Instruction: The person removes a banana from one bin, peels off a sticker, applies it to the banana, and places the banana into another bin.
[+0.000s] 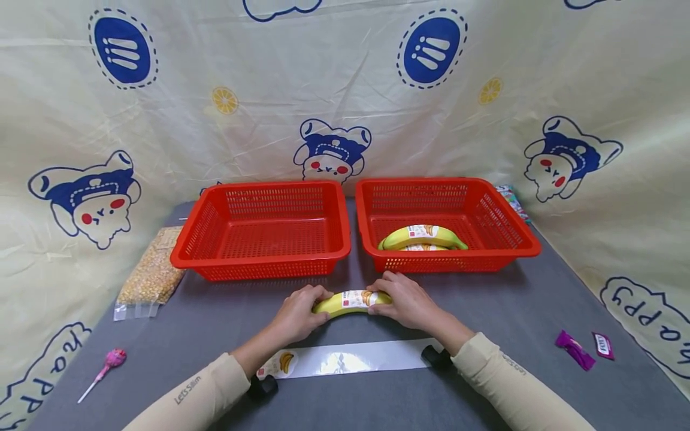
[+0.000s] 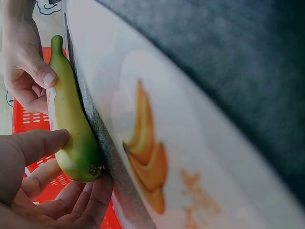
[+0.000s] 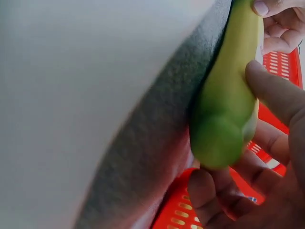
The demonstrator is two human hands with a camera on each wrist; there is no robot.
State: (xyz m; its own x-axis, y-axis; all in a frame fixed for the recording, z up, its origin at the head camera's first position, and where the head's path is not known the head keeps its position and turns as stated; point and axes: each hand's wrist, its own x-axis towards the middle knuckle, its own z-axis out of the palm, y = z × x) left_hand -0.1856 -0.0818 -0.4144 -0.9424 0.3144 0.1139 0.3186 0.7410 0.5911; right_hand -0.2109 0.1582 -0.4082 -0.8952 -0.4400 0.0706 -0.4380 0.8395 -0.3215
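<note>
A yellow banana with green ends (image 1: 335, 303) lies crosswise on the grey table in front of the baskets. A white label (image 1: 356, 299) with a banana picture is wrapped on its middle. My left hand (image 1: 300, 312) grips the banana's left end, thumb on the near side and fingers round the far side. At the other end, my right hand (image 1: 406, 301) holds it the same way. Below both hands, a glossy white strip (image 1: 372, 357) lies flat, with one round banana sticker (image 1: 281, 364) at its left end.
Two red baskets stand behind: the left basket (image 1: 259, 263) is empty, the right basket (image 1: 507, 245) holds labelled bananas (image 1: 420, 236). A bag of kernels (image 1: 156, 266) and a pink lollipop (image 1: 115, 358) lie left. On the right are a purple-wrapped candy (image 1: 575, 350) and a small packet (image 1: 603, 346).
</note>
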